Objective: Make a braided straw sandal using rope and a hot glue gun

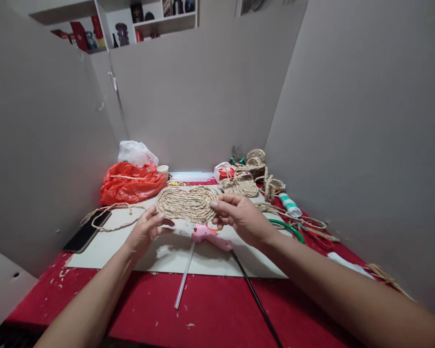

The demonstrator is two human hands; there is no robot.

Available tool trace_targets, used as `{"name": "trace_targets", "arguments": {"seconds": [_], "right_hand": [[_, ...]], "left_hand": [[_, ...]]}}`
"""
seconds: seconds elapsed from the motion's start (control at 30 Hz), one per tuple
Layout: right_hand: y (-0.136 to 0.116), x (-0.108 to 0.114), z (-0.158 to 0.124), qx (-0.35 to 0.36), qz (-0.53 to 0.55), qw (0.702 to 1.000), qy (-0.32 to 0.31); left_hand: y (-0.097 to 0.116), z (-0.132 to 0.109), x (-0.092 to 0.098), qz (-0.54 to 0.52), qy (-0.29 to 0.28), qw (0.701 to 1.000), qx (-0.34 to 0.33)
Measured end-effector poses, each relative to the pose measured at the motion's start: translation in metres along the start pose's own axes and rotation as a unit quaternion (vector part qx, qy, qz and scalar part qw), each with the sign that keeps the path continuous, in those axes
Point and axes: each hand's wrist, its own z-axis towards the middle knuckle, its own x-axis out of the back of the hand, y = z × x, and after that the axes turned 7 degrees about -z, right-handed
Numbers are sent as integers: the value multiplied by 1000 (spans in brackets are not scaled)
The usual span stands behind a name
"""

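A sole-shaped piece of coiled straw rope [187,203] is held up over the white board [94,256]. My right hand [235,215] pinches its right end, thumb on top and fingers underneath. At the left end, my left hand [148,229] grips the lower edge; some of its fingers are hidden behind the piece. Below the piece lies a pink glue gun [210,237] on the board. A clear glue stick [184,278] sticks out toward me from it, and a black cord [253,292] runs off to the front edge.
At the left are a phone [85,232], a red plastic bag [130,183] and a paper cup [163,171]. Glue sticks [191,177] lie at the back. Woven straw pieces [241,184], loose straw rope [275,210] and green-handled scissors [288,228] crowd the right. Grey partitions surround the table.
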Motion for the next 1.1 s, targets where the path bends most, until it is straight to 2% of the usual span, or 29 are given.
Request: {"name": "trace_targets", "arguments": {"seconds": [0.07,0.1,0.17,0.23,0.3,0.37,0.47,0.57,0.67,0.77,0.83,0.9,0.97,1.1], "right_hand": [[-2,5,2,-11,27,999,17],[-3,6,2,-18,33,999,18],[-2,5,1,-32,34,999,13],[0,2,-1,-45,27,999,0],[3,-3,-3,-61,24,998,-16],[5,-9,-6,-77,23,996,-38],[7,-19,-10,-100,21,993,-67],[7,-24,-14,-108,-4,990,-91],[4,-23,-14,-98,-14,988,-115],[2,-16,-12,-84,16,991,-99],[1,-11,-10,-76,25,994,-72],[2,-9,-8,-66,20,996,-54],[3,-8,-7,-56,13,997,-51],[8,-11,-7,-56,-8,997,-61]], "left_hand": [[3,4,7,68,64,992,-84],[3,4,8,130,90,978,-137],[2,0,6,281,109,923,-239],[-1,-7,-2,399,69,861,-308],[-5,-16,-13,445,-5,834,-325],[-8,-21,-22,436,-62,846,-302],[-13,-22,-27,407,-87,870,-265],[-17,-20,-29,370,-83,897,-230],[-15,-19,-31,313,-54,931,-180],[-6,-18,-31,223,-20,971,-88],[0,-17,-27,112,-25,993,-25],[5,-16,-22,-17,-39,999,17],[8,-16,-16,-119,-46,991,47],[10,-17,-10,-207,-64,973,82]]}}
